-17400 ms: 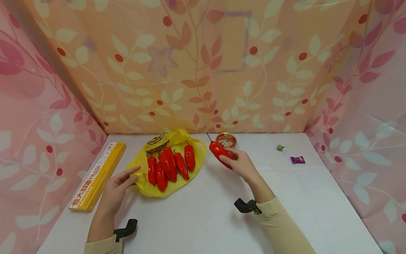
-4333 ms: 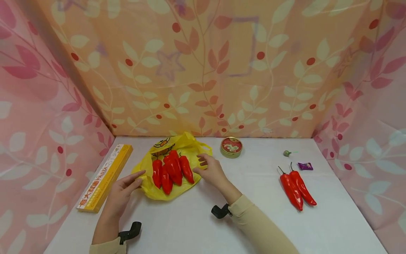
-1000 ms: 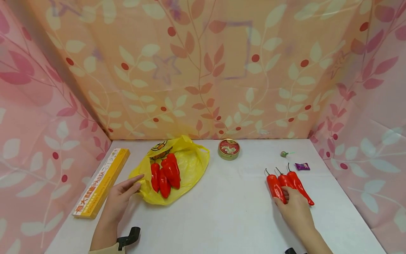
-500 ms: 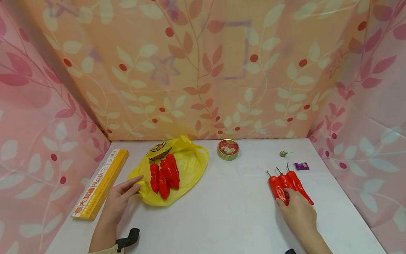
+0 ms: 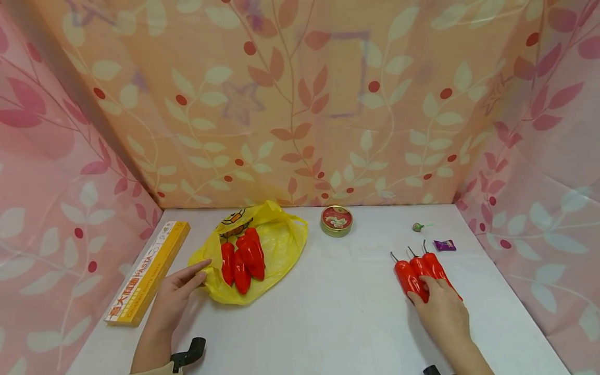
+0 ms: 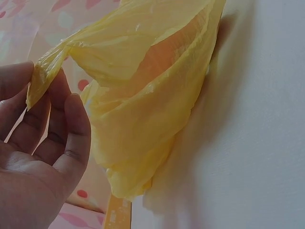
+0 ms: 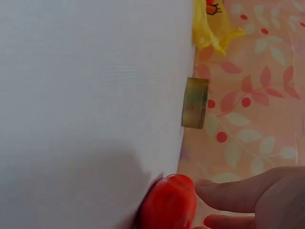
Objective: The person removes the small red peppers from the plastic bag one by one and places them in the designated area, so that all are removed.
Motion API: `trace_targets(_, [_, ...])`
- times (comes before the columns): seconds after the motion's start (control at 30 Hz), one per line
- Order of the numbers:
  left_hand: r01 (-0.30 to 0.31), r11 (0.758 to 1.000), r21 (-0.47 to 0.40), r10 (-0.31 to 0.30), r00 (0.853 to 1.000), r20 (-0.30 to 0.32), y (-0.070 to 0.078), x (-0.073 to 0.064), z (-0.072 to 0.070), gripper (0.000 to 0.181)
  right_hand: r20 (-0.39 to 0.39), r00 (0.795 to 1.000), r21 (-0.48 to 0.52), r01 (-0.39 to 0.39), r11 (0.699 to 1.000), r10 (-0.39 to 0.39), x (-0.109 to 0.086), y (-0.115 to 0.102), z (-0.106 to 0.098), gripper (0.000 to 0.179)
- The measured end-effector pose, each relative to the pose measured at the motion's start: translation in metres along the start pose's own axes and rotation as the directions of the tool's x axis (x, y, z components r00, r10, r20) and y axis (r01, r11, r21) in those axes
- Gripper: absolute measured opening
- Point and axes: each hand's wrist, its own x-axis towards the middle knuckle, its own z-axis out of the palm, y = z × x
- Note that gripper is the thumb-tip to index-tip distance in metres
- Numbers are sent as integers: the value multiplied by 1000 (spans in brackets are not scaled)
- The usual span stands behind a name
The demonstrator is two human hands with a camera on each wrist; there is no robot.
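Note:
On the left, my left hand (image 5: 171,299) pinches the near-left edge of a yellow plastic bag (image 5: 283,245); the left wrist view shows the bag's thin corner (image 6: 45,78) between thumb and fingers. Several glossy red peppers (image 5: 241,272) lie in the bag's open mouth. Over at the right, my right hand (image 5: 442,310) holds the lower end of the leftmost red pepper (image 5: 409,277), thumb at its left side. Two more red peppers (image 5: 436,264) lie beside it, stems pointing away, their lower parts partly hidden by the hand. The thumb (image 7: 228,194) meets the pepper's tip in the right wrist view.
A yellow pasta box (image 5: 149,273) lies left of the bag. A round red-and-gold tin (image 5: 336,221) stands near the back. A small green lollipop (image 5: 417,227) and a purple wrapped candy (image 5: 444,245) lie beyond the peppers. Patterned curtains (image 5: 300,104) surround the white table (image 5: 319,323).
Since the oldest frame, three peppers have come to lie in a row at right, and the bag holds fewer. Lately the held pepper's stem end shifted slightly left. The left hand stayed at the bag.

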Motion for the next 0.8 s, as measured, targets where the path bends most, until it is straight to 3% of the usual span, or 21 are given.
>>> trace_targets(0.33, [30, 1000, 5, -30, 1000, -4, 2, -1, 0, 48, 51, 993, 161, 101, 982, -110, 24, -40, -21, 54])
trace_targets(0.6, [-33, 999, 13, 33, 999, 19, -1, -3, -1, 48, 54, 982, 294, 160, 942, -184, 34, -86, -17, 51])
trace_targets(0.8, [-38, 999, 24, 38, 999, 5, 0, -2, 0, 48, 9, 975, 397, 202, 895, -224, 40, -114, -4, 48])
